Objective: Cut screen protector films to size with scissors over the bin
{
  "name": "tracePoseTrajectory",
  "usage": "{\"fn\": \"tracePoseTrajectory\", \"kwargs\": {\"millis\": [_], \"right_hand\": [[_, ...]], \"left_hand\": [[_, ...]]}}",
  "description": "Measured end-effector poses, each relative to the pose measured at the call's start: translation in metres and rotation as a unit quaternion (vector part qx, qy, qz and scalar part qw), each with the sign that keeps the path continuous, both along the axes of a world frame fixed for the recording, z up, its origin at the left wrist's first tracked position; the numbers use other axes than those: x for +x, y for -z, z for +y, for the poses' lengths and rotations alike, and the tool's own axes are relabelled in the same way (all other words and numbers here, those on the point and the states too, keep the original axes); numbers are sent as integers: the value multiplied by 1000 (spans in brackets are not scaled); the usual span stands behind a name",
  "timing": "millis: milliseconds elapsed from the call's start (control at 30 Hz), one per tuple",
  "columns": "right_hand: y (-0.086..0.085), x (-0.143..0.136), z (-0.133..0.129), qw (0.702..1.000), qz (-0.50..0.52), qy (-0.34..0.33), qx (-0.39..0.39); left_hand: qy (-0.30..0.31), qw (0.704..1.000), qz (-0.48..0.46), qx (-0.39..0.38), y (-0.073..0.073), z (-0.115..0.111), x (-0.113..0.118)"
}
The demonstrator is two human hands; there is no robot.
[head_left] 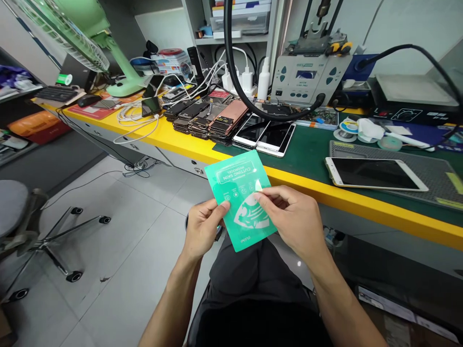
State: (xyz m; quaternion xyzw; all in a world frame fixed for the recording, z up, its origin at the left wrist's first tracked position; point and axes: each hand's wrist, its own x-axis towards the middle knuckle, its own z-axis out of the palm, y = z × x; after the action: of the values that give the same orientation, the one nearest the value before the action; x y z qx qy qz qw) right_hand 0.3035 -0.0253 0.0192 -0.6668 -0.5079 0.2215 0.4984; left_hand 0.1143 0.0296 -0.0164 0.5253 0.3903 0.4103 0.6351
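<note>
A green printed packet (240,193) with white lettering that appears upside down is held above my lap, in front of the desk edge. My left hand (204,224) pinches its left edge between thumb and fingers. On the other side, my right hand (294,214) is closed, its thumb and index finger pinching at the packet's right part. The packet looks flat and slightly tilted. Behind it, a white-framed phone (277,139) lies on the green mat (311,156), next to stacks of phone parts (227,118).
A white tablet (376,173) rests on a grey mat at the right of the yellow-edged desk (347,205). A grey machine (306,77), a black cable loop, white cables (135,113) and a green fan (123,60) stand farther back. A wheeled chair (45,241) is at the left.
</note>
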Motion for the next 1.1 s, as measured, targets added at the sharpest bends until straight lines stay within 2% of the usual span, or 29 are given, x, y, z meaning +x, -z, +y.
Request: {"fn": "tracePoseTrajectory", "kwargs": {"millis": [467, 1100], "right_hand": [[-6, 0, -1, 1000, 24, 4, -12], [-5, -1, 2, 999, 38, -5, -26]], "left_hand": [[5, 1000, -15, 16, -4, 1, 3], [9, 1000, -20, 2, -9, 0, 3]]}}
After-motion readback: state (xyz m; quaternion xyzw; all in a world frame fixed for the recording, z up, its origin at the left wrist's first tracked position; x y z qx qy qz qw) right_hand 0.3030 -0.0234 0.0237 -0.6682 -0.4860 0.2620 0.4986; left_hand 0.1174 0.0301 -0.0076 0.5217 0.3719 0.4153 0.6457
